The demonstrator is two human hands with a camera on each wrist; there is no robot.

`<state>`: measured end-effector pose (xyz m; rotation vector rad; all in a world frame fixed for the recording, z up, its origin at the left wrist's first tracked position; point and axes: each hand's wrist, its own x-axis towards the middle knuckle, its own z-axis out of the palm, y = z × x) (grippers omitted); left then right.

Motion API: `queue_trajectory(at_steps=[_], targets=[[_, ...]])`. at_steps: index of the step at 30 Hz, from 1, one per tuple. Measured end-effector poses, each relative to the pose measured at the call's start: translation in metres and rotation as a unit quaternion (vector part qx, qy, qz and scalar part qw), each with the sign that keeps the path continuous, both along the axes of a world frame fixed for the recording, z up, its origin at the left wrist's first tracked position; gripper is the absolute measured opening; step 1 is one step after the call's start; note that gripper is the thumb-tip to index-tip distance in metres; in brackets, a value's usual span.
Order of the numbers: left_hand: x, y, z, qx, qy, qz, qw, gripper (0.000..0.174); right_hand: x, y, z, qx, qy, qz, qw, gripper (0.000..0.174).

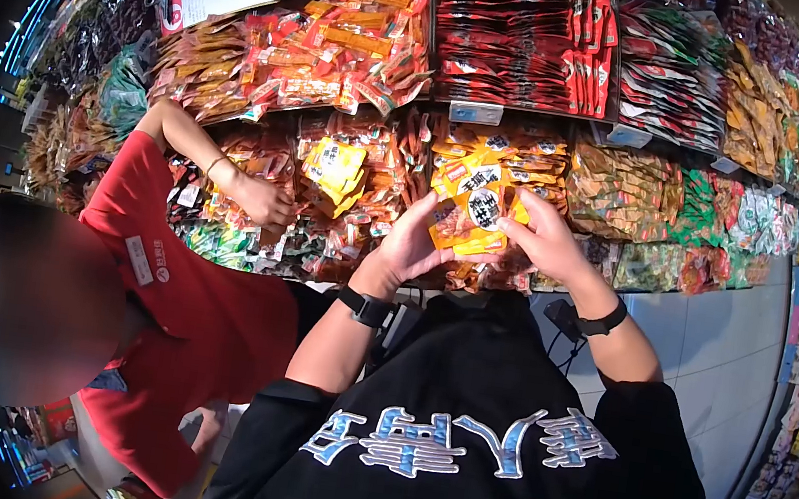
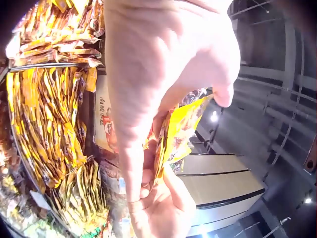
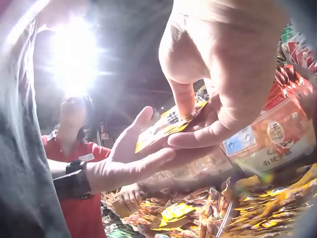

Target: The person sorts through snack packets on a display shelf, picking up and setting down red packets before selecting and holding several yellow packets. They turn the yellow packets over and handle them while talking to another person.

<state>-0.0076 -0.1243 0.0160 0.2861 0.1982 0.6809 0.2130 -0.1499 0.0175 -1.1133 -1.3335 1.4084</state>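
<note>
Yellow snack packets (image 1: 469,220) with black-and-white lettering lie fanned between both hands in the head view. My left hand (image 1: 408,243) carries them from the left and below. Its fingers look fairly straight in the right wrist view, where the left hand (image 3: 131,156) has its thumb raised beside the packets (image 3: 171,128). From the other side my right hand (image 1: 550,241) pinches them, thumb on the printed face. In the left wrist view the packets (image 2: 181,131) appear edge-on between the left hand (image 2: 163,64) and the right hand (image 2: 166,208).
Tiered bins of packaged snacks surround the hands, with red packets (image 1: 517,48) behind and orange ones (image 1: 346,41) at the back left. A person in a red shirt (image 1: 198,324) stands at the left, one hand (image 1: 259,201) over a bin. More yellow packets (image 1: 334,172) lie nearby.
</note>
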Motion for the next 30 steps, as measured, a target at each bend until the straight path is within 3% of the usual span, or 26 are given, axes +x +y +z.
queue_trajectory(at_steps=[2,5,8,10,12,13,16,19,25,30], targets=[[-0.001,0.002,0.003,0.027,0.057,0.014,0.998,0.06,-0.003,0.0,-0.027,0.086,-0.093,-0.058,0.99,0.045],[-0.002,0.003,0.006,0.007,0.071,0.038,0.997,0.052,-0.011,-0.004,0.004,0.1,-0.245,-0.062,0.962,0.054],[-0.005,0.004,0.018,-0.006,0.096,0.062,0.993,0.047,-0.02,-0.003,0.021,0.165,-0.315,-0.084,0.931,0.053],[-0.009,0.008,0.017,-0.033,0.126,0.087,0.988,0.045,-0.027,-0.002,0.026,0.192,-0.304,-0.115,0.926,0.045],[-0.012,0.011,0.01,0.008,0.151,0.112,0.982,0.044,-0.03,0.001,0.037,0.213,-0.302,-0.121,0.921,0.038],[-0.012,0.012,0.013,0.031,0.168,0.12,0.978,0.042,-0.031,0.002,0.037,0.203,-0.263,-0.125,0.935,0.025],[-0.013,0.011,0.023,0.048,0.188,0.139,0.971,0.04,-0.024,0.01,0.022,0.109,-0.188,-0.088,0.972,0.018],[-0.013,0.011,0.023,0.052,0.184,0.146,0.971,0.039,-0.019,0.012,0.024,-0.046,0.033,-0.014,0.998,0.018],[-0.009,0.009,0.024,0.089,0.151,0.146,0.974,0.041,-0.011,0.015,0.015,-0.195,0.329,0.021,0.924,0.017],[-0.007,0.008,0.026,0.11,0.157,0.161,0.968,0.043,-0.02,0.016,0.011,-0.226,0.365,-0.033,0.903,0.015]])
